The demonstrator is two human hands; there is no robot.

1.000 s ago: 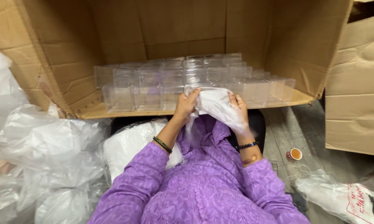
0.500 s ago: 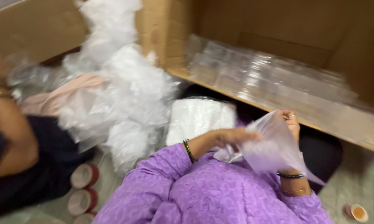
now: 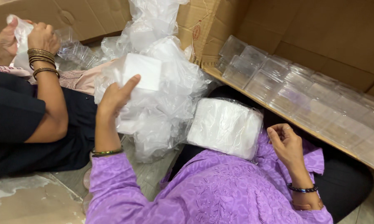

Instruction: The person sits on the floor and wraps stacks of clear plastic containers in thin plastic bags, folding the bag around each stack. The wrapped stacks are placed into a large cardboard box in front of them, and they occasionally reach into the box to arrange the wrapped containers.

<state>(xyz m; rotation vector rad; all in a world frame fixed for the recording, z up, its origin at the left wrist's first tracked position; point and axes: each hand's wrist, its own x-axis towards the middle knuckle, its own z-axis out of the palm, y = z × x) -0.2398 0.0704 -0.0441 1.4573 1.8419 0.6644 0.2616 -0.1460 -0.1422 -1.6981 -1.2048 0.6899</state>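
My left hand (image 3: 115, 98) reaches out to the left into a heap of clear plastic bags (image 3: 162, 95). It grips a flat white block (image 3: 142, 71) wrapped in clear film, thumb up against its lower edge. My right hand (image 3: 287, 144) hovers over my lap with fingers loosely curled and nothing in it. Just left of it, a plastic-wrapped pack of white sheets (image 3: 225, 126) rests on my lap. Both of my sleeves are purple.
Rows of clear plastic boxes (image 3: 303, 97) lie inside a big cardboard box (image 3: 320, 33) on its side at the right. At the left a seated co-worker in black, with bangles on the wrist (image 3: 41, 62), handles a clear bag (image 3: 19, 31). Grey floor (image 3: 25, 199) lies below.
The view has swung left. The clear bag I held in both hands is gone from them. My left hand has reached to the bag heap and taken the white block; my right hand has emptied.
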